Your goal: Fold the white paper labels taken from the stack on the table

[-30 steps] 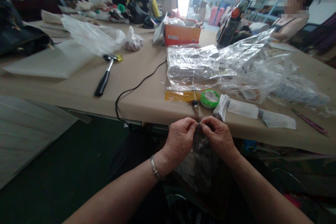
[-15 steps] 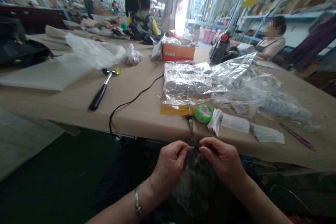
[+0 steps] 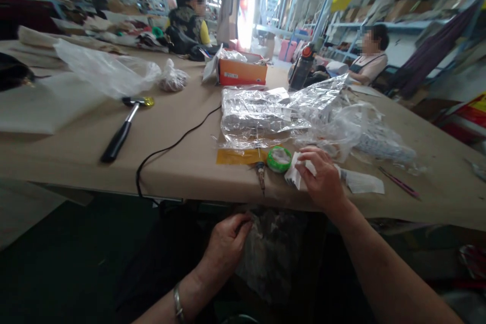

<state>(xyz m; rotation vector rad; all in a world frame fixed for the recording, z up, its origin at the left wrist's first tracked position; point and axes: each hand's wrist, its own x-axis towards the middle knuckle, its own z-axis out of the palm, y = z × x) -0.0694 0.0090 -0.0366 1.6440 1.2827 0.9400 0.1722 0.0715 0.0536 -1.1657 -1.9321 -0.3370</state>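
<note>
My right hand (image 3: 322, 177) is at a folded stack of white labels (image 3: 293, 174) near the table's front edge, its thumb and fingers closing on the paper. Lower, in front of the edge, my left hand (image 3: 228, 238) is pinched closed; the small thing at its fingertips is too dim to make out. Beside those fingertips hangs a clear plastic bag (image 3: 271, 253). A soldering iron (image 3: 260, 174) lies with its tip towards me, left of a green tape roll (image 3: 279, 159). More white labels (image 3: 362, 182) extend right of my right hand.
Clear plastic packaging (image 3: 261, 116) covers the table's middle, before an orange box (image 3: 243, 71). A hammer (image 3: 121, 134) and black cord (image 3: 170, 149) lie left. Tweezers (image 3: 398, 182) lie right. A dark bottle (image 3: 302, 68) stands behind. A co-worker (image 3: 370, 55) sits at the far right.
My right hand has left my left hand and moved up and right onto the white labels. My left hand stays pinched below the table edge. The view has shifted slightly right.
</note>
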